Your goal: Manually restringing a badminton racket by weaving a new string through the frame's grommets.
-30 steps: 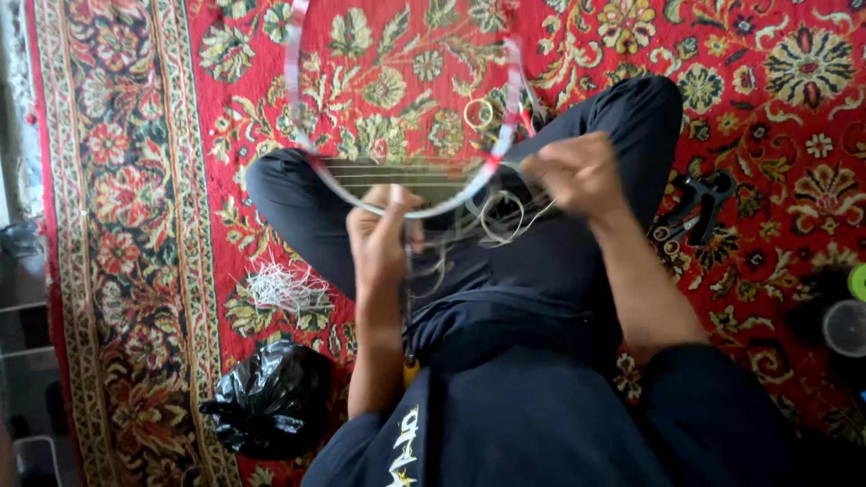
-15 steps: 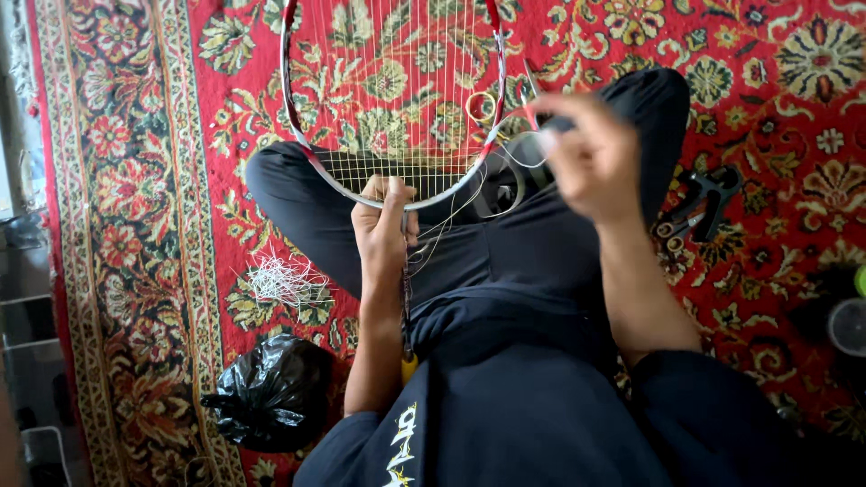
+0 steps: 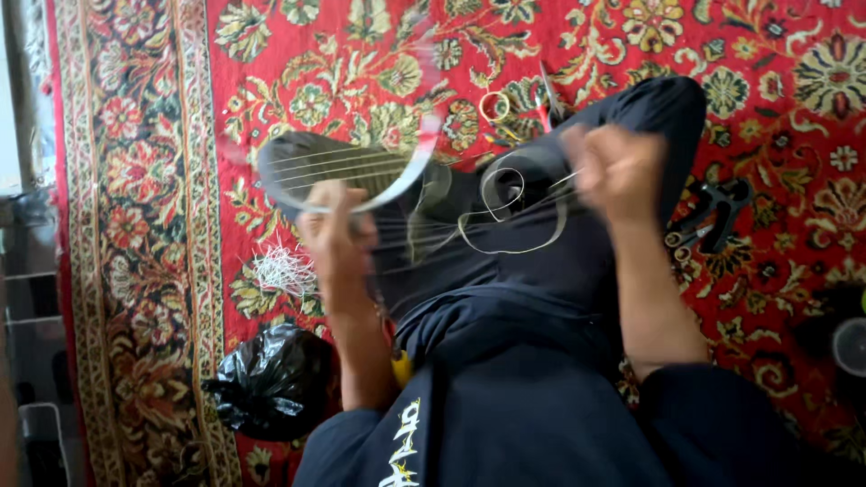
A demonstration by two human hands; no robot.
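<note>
From the head camera, our left hand [image 3: 336, 236] grips the racket [image 3: 361, 171] frame's near edge over our left knee. Our right hand [image 3: 621, 171], raised and blurred, closes on the string [image 3: 514, 212] looping between both hands.

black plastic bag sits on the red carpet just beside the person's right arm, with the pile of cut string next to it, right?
Not quite. In the head view the black plastic bag lies beside the left arm, not the right. It does sit on the red carpet, with the pile of cut string close by.
</note>
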